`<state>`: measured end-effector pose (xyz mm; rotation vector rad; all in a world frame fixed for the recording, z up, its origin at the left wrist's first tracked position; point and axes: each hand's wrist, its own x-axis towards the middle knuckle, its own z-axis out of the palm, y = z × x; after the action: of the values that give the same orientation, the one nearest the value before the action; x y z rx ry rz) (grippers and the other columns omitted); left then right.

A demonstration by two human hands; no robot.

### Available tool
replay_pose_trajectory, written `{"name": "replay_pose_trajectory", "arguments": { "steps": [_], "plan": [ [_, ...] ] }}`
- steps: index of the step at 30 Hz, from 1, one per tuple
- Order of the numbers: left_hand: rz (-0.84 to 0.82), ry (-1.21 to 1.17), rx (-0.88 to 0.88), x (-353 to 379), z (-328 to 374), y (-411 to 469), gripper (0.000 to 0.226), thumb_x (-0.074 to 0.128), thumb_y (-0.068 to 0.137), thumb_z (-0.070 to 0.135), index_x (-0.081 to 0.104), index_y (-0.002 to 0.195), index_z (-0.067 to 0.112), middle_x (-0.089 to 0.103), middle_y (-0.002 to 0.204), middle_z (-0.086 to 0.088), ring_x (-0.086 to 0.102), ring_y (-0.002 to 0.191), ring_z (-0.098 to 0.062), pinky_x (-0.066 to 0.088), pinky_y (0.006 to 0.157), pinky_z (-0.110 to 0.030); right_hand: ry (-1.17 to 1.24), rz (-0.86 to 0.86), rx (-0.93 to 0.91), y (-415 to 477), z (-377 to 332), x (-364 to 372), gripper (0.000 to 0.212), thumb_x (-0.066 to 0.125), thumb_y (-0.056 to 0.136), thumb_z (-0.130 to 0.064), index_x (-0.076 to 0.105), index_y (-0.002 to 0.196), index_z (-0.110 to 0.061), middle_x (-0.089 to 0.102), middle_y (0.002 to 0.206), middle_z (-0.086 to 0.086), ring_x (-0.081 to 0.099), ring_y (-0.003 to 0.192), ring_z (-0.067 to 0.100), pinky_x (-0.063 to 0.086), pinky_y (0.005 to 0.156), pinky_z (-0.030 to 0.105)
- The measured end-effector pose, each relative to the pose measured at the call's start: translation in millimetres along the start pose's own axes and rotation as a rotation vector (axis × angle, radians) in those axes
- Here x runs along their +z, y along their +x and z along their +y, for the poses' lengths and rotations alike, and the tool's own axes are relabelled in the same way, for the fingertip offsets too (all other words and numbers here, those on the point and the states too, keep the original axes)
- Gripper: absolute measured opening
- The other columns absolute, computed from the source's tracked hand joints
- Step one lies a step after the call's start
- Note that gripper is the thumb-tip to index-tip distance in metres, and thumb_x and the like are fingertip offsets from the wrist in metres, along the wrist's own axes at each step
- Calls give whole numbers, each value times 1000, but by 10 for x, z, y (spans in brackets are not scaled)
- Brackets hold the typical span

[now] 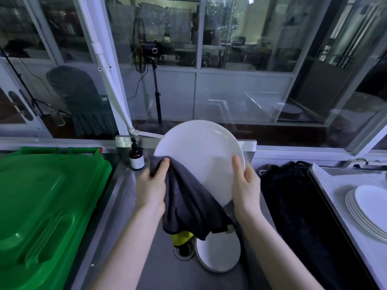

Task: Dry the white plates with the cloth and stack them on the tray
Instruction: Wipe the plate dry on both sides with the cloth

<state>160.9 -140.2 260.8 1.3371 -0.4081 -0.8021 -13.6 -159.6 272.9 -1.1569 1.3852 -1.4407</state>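
Our left hand (151, 185) grips the dark cloth (188, 201), thumb on top, and presses it on the left side of the white plate (201, 151). Our right hand (245, 185) holds the plate's right edge, with the thumb on the front and the fingers behind. The hands are apart, one on each side. The plate is tipped up to face us, in the air over the sink (134, 206). To dry it well, we think we should rub in circles from the middle out to the rim. Then we turn the plate and dry the back too. A wet plate may slip, so the right hand should hold tight. The cloth's loose end hangs down low. Under it lie a yellow thing (181, 237) and one more plate (218, 254) by the drain, so we should not dip down. A brown bottle (136, 158) stands at the far left corner of the sink. A big green bin (41, 206) fills the left side. The tray (343, 181) is on the right, with a stack of plates (366, 208) on it. A dark pile (293, 195) lies between the sink and the tray. To get there, we must lift the plate over the pile and over the tray's rim.
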Motion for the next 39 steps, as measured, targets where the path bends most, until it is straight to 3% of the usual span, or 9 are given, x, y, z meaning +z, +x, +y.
{"name": "replay_pose_trajectory", "arguments": {
  "steps": [5, 9, 15, 20, 23, 27, 30, 34, 39],
  "plan": [
    [-273, 411, 405, -103, 203, 127, 27, 80, 72, 39, 69, 73, 14, 70, 66, 7, 58, 64, -6, 48, 66, -25, -348, -507, -314, 363, -474, -199, 18, 67, 93, -37, 69, 108, -28, 72, 76, -10, 61, 72, 1, 44, 68, 16],
    [-556, 587, 620, 16, 266, 89, 12, 85, 73, 26, 76, 81, 24, 74, 75, 11, 66, 69, -4, 48, 65, -23, -664, -706, -616, 354, -618, 30, 47, 64, 96, -31, 43, 55, -38, 43, 50, -12, 41, 54, 7, 33, 58, 16],
    [-397, 457, 430, -117, 75, 91, 20, 80, 79, 28, 71, 66, 40, 68, 64, 21, 58, 61, 8, 40, 58, -9, -560, -468, -559, 346, -324, -31, 43, 60, 99, -31, 54, 59, -15, 46, 55, 7, 34, 56, 10, 27, 55, 26],
    [-68, 58, -31, -222, -178, 19, 30, 73, 62, 59, 73, 75, 31, 75, 78, 4, 73, 81, -19, 58, 71, -36, -52, 22, -126, 60, 32, 50, 51, 53, 102, -32, 37, 56, -18, 33, 51, -12, 27, 53, 4, 24, 53, 26],
    [-117, 148, 86, -244, -10, 95, 27, 72, 64, 56, 73, 74, 31, 75, 79, 5, 72, 79, -12, 58, 77, -40, -88, -143, -108, 105, 97, -43, 43, 50, 104, -33, 50, 71, -5, 47, 63, -8, 40, 61, 6, 34, 61, 31],
    [-293, 463, 396, -227, 273, 173, 35, 76, 65, 52, 72, 76, 18, 74, 76, -1, 63, 70, -7, 51, 72, -33, -384, -556, -277, 352, -371, -206, 23, 58, 96, -46, 68, 101, -25, 70, 88, -16, 62, 81, -2, 44, 71, 15],
    [-578, 606, 574, -76, 432, 122, 13, 85, 72, 30, 74, 78, 29, 74, 76, 14, 60, 69, 4, 47, 67, -21, -780, -757, -431, 386, -511, -77, 44, 59, 93, -49, 67, 103, -7, 69, 90, 10, 62, 86, 21, 48, 78, 35],
    [-608, 584, 584, -44, 449, 139, 13, 85, 74, 28, 73, 79, 30, 72, 74, 16, 58, 66, 7, 42, 66, -12, -688, -638, -539, 315, -526, -83, 53, 60, 96, -39, 44, 67, 1, 39, 62, 11, 37, 59, 21, 28, 58, 34],
    [-166, 160, 215, -112, 118, 75, 36, 72, 64, 57, 73, 78, 24, 74, 81, 4, 69, 85, -15, 54, 85, -41, -154, -264, -189, 150, -290, -61, 62, 63, 93, -46, 38, 64, 2, 36, 60, 1, 35, 57, 13, 27, 57, 32]
  ]
}}
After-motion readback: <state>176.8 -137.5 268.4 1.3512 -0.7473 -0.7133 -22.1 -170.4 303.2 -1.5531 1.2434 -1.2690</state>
